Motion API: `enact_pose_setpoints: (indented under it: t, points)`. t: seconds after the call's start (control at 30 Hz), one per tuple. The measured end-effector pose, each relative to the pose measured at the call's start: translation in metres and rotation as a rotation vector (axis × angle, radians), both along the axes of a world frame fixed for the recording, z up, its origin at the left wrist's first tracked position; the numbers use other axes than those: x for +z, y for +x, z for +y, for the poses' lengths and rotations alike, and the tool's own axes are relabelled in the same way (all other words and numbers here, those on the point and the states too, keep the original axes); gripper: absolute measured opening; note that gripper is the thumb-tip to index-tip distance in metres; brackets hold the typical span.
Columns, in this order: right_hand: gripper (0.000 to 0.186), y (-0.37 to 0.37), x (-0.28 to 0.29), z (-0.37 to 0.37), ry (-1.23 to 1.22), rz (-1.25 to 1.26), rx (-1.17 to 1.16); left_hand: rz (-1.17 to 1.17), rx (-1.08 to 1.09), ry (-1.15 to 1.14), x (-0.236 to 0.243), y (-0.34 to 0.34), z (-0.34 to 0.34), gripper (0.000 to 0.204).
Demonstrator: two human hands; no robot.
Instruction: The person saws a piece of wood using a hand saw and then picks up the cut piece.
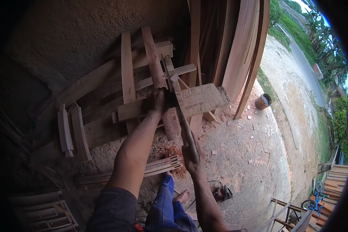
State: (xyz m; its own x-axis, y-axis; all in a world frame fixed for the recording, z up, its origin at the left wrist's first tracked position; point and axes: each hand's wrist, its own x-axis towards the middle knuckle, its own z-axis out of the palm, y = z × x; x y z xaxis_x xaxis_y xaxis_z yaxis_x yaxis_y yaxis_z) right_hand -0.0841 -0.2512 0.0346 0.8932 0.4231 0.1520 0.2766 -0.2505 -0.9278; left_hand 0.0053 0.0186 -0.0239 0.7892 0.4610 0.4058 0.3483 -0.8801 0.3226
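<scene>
My right hand [192,156] is closed around the rounded handle of a long, narrow tool [185,125], which runs away from me across a thick wooden beam [203,99]. Seen nearly edge-on, the tool does not show its exact kind. My left hand [159,101] is bunched on top of the beam, just left of the tool. A dark patch lies between that hand and the tool, and the left fingers are partly lost in shadow. The beam's right end has a rough, chipped surface. Beneath it, a long timber [154,62] and other pieces support it crosswise.
Tall planks [239,50] lean by the wall at the back. A bucket [263,101] stands to the right among wood chips. Slotted wooden strips [162,166] lie near my feet, with a power tool [222,193] to their right. Short boards [79,133] stand at left.
</scene>
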Motion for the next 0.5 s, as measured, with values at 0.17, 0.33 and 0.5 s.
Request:
enact_pose_setpoints:
  t: [0.17, 0.33, 0.5]
  points:
    - [0.039, -0.146, -0.021, -0.162, -0.570, -0.267, -0.090, -0.059, 0.000, -0.008, -0.002, 0.001, 0.003, 0.015]
    - [0.056, -0.026, -0.015, -0.042, -0.071, -0.117, -0.041, 0.024, -0.045, -0.008, 0.016, 0.003, -0.011, 0.017]
    - [0.048, -0.038, -0.004, -0.038, -0.091, 0.003, -0.060, 0.070, 0.020, 0.043, 0.002, -0.009, -0.002, 0.015]
